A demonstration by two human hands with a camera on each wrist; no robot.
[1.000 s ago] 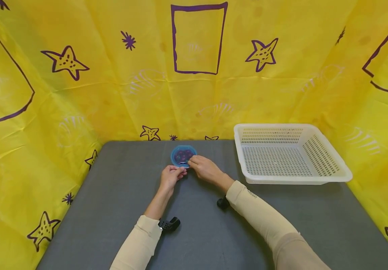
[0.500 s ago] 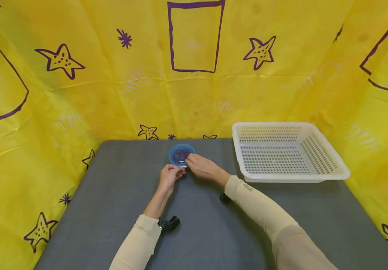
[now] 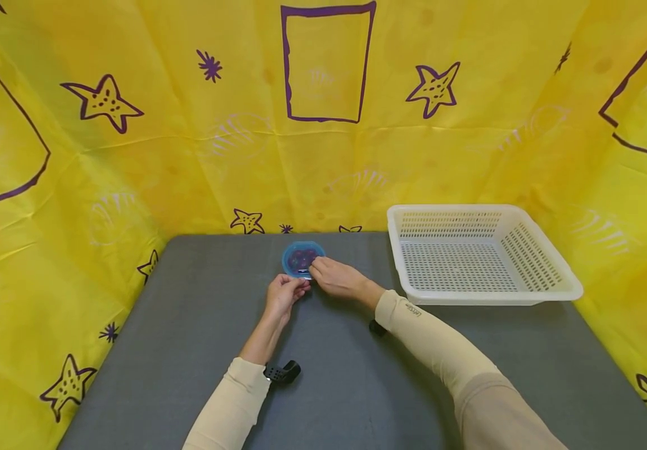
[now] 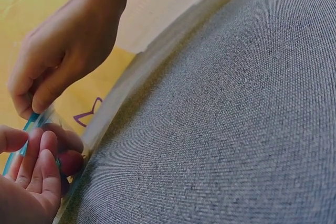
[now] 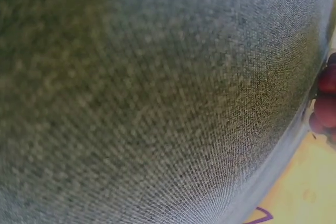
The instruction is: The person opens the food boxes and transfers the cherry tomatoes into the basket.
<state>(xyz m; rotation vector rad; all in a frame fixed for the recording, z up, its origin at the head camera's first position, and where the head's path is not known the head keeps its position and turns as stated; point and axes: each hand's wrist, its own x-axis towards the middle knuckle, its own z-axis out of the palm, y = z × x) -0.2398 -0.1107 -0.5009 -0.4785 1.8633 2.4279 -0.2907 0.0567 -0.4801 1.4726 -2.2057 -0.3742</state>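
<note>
Near the far edge of the table stands a small clear plastic container with a blue rim (image 3: 287,254). Several dark red, grape-like fruits (image 3: 303,257) show inside it, and also at the right border of the right wrist view as red fruits (image 5: 326,109). My left hand (image 3: 282,299) pinches the near edge of the container between thumb and fingers. Close beside it, my right hand (image 3: 339,277) pinches the rim at the near right, its fingertips partly hidden behind the hand. In the left wrist view both hands meet at the teal rim (image 4: 32,120).
A white perforated plastic basket (image 3: 548,294) stands to the right on the grey cloth-covered table (image 3: 199,337). Yellow printed fabric (image 3: 188,175) rises behind the table and along both sides. A black wrist-worn device (image 3: 284,373) sticks out from the left wrist.
The whole head view has shifted slightly. Both hands stay at the container's near rim with almost no movement.
</note>
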